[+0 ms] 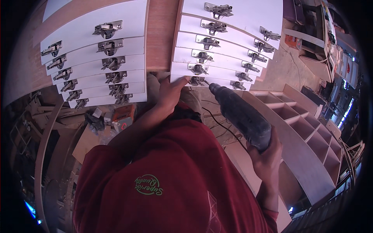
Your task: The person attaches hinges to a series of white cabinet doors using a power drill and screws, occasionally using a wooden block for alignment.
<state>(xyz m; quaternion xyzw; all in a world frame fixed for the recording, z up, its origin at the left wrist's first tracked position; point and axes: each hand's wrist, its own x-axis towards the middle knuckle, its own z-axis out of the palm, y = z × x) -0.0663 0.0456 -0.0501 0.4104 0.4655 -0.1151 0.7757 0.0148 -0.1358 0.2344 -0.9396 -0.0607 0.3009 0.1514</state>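
My right hand (pixel 268 153) is wrapped round the rear grip of a dark, dusty power drill (pixel 243 114). The drill's bit points up and left at a metal cabinet hinge (pixel 197 80) on the nearest white panel (pixel 217 84) of the right-hand stack. Whether the bit touches a screw there is too small to tell. My left hand (pixel 171 93) is at that panel's near left corner, with a fingertip against the hinge; its other fingers are partly hidden. Further hinges (pixel 203 56) sit in two rows on the overlapping white panels behind.
A second stack of white panels (pixel 128 75) with hinges lies at the left. Right of me stands a wooden compartment unit (pixel 299 120). A black cord (pixel 217 122) hangs below the drill. An orange box (pixel 124 112) and plastic bags (pixel 97 122) lie at lower left, near wood offcuts.
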